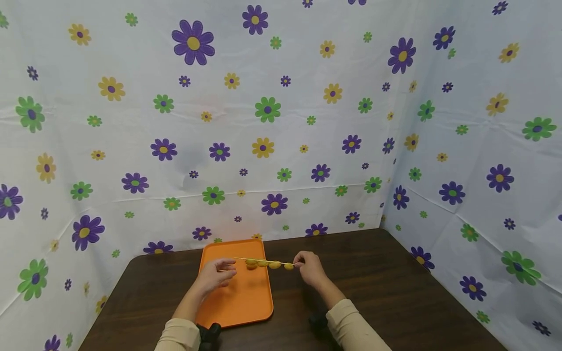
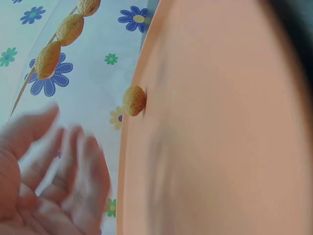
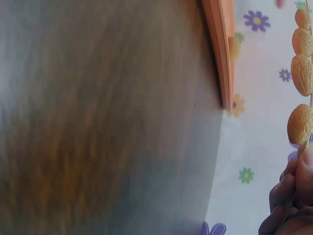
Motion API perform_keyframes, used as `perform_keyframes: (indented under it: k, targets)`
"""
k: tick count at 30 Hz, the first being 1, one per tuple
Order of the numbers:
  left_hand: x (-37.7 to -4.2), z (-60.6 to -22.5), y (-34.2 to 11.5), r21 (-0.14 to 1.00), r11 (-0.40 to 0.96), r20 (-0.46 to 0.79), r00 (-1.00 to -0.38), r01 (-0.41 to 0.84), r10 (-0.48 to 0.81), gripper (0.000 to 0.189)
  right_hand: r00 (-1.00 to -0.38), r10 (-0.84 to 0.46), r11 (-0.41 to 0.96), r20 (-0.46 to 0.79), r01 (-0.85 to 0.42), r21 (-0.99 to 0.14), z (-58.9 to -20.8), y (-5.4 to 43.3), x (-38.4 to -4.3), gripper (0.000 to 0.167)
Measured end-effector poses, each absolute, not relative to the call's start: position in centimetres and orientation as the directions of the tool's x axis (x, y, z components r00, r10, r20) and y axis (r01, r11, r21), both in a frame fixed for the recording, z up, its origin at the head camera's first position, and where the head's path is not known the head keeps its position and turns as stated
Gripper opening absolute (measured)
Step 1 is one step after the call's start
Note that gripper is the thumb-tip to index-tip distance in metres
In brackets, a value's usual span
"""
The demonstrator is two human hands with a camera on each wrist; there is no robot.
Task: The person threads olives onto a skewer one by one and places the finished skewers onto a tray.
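My right hand [image 1: 310, 267] pinches one end of a thin wooden skewer [image 1: 242, 258] between thumb and fingers. Several wrinkled, yellow-brown oval pieces [image 3: 302, 75], like small dates, are threaded along it. The skewer lies roughly level above the tray, its bare tip pointing left. Just beside that tip, my left hand [image 1: 214, 275] has its fingers spread and loosely bent, with nothing in them; it is blurred in the left wrist view. One loose yellow-brown piece [image 2: 134, 100] sits on the orange tray [image 1: 239, 304] near its far side.
The tray lies on a dark brown wooden table [image 1: 373, 278], left of its middle. A white cloth [image 1: 298, 214] printed with purple, green and yellow flowers hangs behind the table and along its sides.
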State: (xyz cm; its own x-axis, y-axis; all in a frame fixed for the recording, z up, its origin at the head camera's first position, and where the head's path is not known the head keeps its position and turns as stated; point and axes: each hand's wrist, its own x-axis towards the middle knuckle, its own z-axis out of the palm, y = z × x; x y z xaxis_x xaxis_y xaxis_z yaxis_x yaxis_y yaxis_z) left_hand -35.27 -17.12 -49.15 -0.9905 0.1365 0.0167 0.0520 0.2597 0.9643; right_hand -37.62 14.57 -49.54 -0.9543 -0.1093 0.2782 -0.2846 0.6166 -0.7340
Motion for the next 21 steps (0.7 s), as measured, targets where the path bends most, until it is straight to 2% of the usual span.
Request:
perform_keyframes:
  k: [4, 10, 21]
  targets:
    - [-36.1, -49.0, -16.4, 0.912, 0.410, -0.024, -0.997, 0.006, 0.068, 0.031, -0.958, -0.076, 0.618, 0.277, -0.263, -0.741, -49.3, 15.4, -38.1, 0.018]
    - [-38.0, -49.7, -15.2, 0.829, 0.559, -0.007, -0.998, 0.027, 0.059, 0.027, -0.957, -0.056, 0.644, 0.284, -0.251, -0.722, -49.1, 16.1, -38.7, 0.019]
    - [-40.1, -50.7, -13.3, 0.809, 0.587, -0.038, -0.997, 0.008, 0.067, 0.030, -0.962, -0.031, 0.639, 0.270, -0.227, -0.735, -48.7, 16.6, -39.4, 0.018]
